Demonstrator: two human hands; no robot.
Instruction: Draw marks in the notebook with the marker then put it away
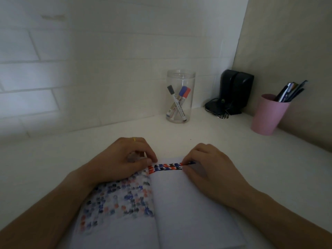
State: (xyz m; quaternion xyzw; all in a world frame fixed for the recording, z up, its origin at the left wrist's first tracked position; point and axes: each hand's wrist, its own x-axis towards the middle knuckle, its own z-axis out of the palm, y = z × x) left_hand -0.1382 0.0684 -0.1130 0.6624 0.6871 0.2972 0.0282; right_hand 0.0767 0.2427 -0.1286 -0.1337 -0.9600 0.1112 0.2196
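White desk surface and a white brick-pattern wall form the dim work area, with a beige panel closing the corner on the right

Both hands rest on the far edge of an open white paper notebook. The left hand lies curled on the left page with its fingertips pressed at the top near the spine; it grasps nothing visible and serves to pin the page. The right hand is curled at the top of the right page, fingertips pinched at the end of the rows; whether it grips a marker cannot be told, since no barrel is clearly visible between the fingers

Status of marks: two short rows of red, blue and black marks run between the two hands along the top of the right page. Below the right hand the page is blank. Under the left wrist the left page shows a dense field of faded coloured spots, apparently bleed-through

Beyond the hands stands a clear cylindrical plastic jar, holding three whiteboard markers with black, blue and red caps. Far right of the right hand stands a pink cup of pens, with a black device in the corner

Judgement: drawing is in its early part on this page; storage, probably into the jar, is not yet done
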